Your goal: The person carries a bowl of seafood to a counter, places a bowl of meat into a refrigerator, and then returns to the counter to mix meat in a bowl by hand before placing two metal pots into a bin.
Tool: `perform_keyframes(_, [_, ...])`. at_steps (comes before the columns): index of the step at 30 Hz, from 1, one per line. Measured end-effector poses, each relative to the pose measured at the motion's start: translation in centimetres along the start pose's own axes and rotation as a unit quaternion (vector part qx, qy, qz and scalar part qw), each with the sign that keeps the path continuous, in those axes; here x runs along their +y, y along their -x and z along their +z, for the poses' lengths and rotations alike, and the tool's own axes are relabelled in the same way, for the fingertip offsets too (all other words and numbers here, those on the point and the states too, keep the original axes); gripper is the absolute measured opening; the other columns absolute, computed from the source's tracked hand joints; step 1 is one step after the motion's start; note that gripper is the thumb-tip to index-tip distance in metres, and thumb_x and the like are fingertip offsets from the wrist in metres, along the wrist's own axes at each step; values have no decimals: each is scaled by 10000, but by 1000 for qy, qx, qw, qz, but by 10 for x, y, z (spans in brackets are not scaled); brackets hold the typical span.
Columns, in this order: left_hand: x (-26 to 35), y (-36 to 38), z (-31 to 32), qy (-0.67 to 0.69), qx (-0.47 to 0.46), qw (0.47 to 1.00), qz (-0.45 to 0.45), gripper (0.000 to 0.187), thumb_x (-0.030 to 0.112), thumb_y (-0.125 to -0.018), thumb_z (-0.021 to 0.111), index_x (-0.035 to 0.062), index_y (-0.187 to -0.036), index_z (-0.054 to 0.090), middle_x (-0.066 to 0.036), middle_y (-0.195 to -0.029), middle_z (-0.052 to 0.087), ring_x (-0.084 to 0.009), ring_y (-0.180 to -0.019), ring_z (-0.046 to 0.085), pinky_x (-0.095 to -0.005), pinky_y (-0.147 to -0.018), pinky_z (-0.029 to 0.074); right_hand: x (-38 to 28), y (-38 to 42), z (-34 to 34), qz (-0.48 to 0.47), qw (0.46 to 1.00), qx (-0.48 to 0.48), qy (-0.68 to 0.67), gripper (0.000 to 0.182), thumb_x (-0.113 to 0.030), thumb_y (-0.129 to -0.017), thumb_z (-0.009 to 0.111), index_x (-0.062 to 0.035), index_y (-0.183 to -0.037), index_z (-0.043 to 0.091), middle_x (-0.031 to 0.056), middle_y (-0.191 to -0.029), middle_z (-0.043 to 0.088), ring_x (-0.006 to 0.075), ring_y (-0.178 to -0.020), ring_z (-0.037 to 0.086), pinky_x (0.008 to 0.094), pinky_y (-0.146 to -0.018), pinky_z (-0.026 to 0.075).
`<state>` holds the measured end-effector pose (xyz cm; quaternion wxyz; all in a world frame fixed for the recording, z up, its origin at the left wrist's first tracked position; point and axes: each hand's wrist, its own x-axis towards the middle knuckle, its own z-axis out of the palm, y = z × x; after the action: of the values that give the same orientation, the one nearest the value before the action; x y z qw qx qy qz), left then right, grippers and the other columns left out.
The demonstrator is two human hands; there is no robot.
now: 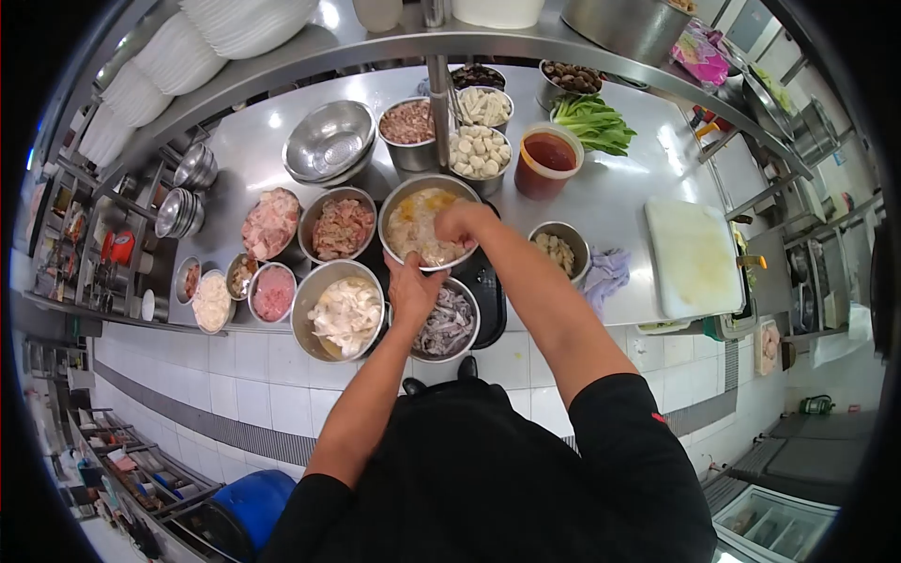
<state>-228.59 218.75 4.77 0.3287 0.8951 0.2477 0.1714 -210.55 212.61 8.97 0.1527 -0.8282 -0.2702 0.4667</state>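
Note:
A round steel bowl (386,218) sits near the middle of the steel counter. In it is a pale, wet mixture (419,225) with yellow, egg-like streaks. My left hand (413,293) grips the near side of this bowl at its rim. Down inside the bowl, my right hand (460,225) has its fingers curled into the mixture; what they hold is hidden. Just below my left hand is a bowl of grey sliced seafood, possibly squid (448,324). A bowl of white sliced meat or fish (346,316) stands to its left.
Bowls of raw meat (342,228) line the left. Behind stand bins of white balls (479,152), a tub of red sauce (547,159) and leafy greens (596,123). A metal post (438,113) holds an overhead shelf (375,47). At right are a cloth (606,280) and cutting board (694,258).

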Motion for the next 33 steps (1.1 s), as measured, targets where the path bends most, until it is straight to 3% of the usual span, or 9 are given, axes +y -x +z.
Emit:
perform_keyframes(9, [7, 1, -8, 25, -31, 999, -28, 410, 256, -701, 810, 39, -940, 558, -341, -1393, 292, -497, -1066, 550, -483, -912, 468, 1, -56, 5, 36, 986, -88, 137, 102, -102, -766, 528, -46, -834, 579, 80, -662, 545, 184, -555, 529, 325, -474, 432])
perform_keyframes(14, [1, 0, -5, -1, -27, 999, -27, 416, 297, -704, 813, 55, -951, 581, -353, -1437, 248, -507, -1076, 547, -484, -916, 469, 4, -10, -11, -28, 993, -55, -98, 161, -152, -762, 561, -79, -903, 594, 61, -683, 563, 189, -560, 562, 323, -482, 471])
perform_keyframes(16, [-9, -2, 2, 2, -8, 1000, 15, 406, 290, -701, 820, 51, -930, 586, -332, -1425, 275, -503, -1076, 550, -483, -904, 480, -5, 72, -42, -52, 996, -33, -66, 237, -217, -836, 552, -54, -995, 620, 98, -889, 637, 174, -653, 616, 315, -585, 554])
perform_keyframes(19, [7, -1, -8, 28, -32, 999, -33, 396, 291, -692, 834, 37, -881, 596, -311, -1414, 301, -483, -1108, 545, -466, -920, 479, 69, 133, -73, -115, 976, 185, -31, 353, -341, -917, 534, -86, -1141, 629, 85, -966, 669, 184, -644, 653, 320, -564, 562])
perform_keyframes(21, [1, -2, -3, 39, -20, 999, -7, 393, 286, -682, 841, 34, -866, 602, -310, -1420, 297, -478, -1136, 531, -457, -939, 470, 127, 184, -71, -20, 955, 281, -90, 349, -323, -918, 540, -64, -1132, 634, 122, -1004, 676, 229, -650, 675, 342, -537, 548])
perform_keyframes(24, [-5, -3, -5, 68, 12, 997, 37, 378, 255, -651, 863, 24, -818, 614, -307, -1441, 283, -449, -1254, 447, -417, -1027, 407, 278, 134, 10, 107, 903, 412, -54, 438, -427, -926, 530, -42, -1089, 659, 219, -1019, 671, 354, -970, 649, 449, -830, 505])
perform_keyframes(28, [-11, -4, 3, 106, 50, 991, 64, 374, 212, -622, 877, 18, -799, 610, -283, -1438, 323, -434, -1296, 409, -403, -1062, 368, 267, 137, 69, 180, 869, 448, -109, 428, -435, -928, 552, -51, -1082, 662, 240, -1033, 646, 387, -1047, 586, 466, -886, 454])
perform_keyframes(30, [-11, -3, 1, 120, 61, 988, 76, 373, 195, -611, 882, 15, -789, 607, -276, -1437, 337, -430, -1305, 401, -401, -1070, 359, 282, 126, 90, 78, 792, 581, -168, 430, -436, -930, 548, -55, -1104, 647, 219, -1055, 623, 403, -1004, 585, 479, -850, 457])
perform_keyframes(33, [-9, -8, 1, 114, 99, 983, 104, 374, 168, -601, 884, 7, -767, 591, -283, -1475, 310, -426, -1325, 392, -396, -1074, 358, 276, 140, 88, 118, 703, 680, -169, 417, -408, -923, 563, -64, -1148, 636, 204, -1064, 610, 398, -1017, 587, 469, -869, 467])
